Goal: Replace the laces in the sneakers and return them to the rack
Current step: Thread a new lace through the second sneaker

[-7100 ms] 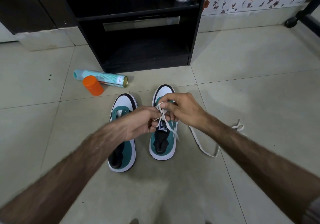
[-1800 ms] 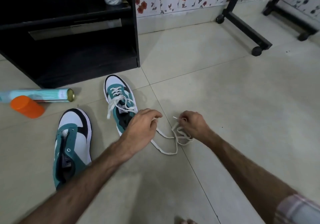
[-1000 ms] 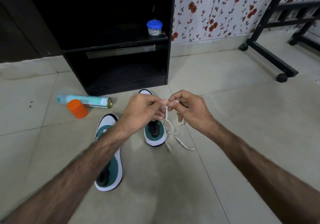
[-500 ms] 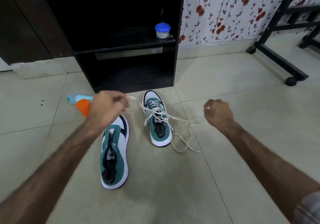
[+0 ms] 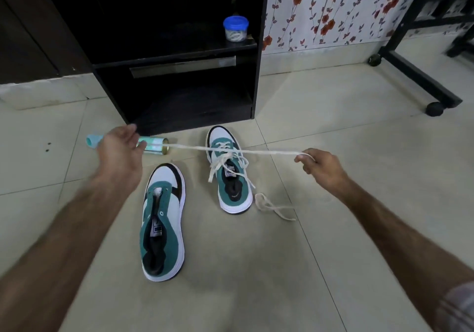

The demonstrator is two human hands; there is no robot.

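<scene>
Your left hand and right hand each pinch an end of the white lace, stretched taut above the laced sneaker. The unlaced sneaker lies nearer you on the floor. Both tongue labels are too blurred to read. Your left hand hides part of the spray can, its print illegible.

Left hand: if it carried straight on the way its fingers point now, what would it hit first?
Probably the black rack: the left hand points up and forward at its base, above the spray can. Depth is unclear.
</scene>
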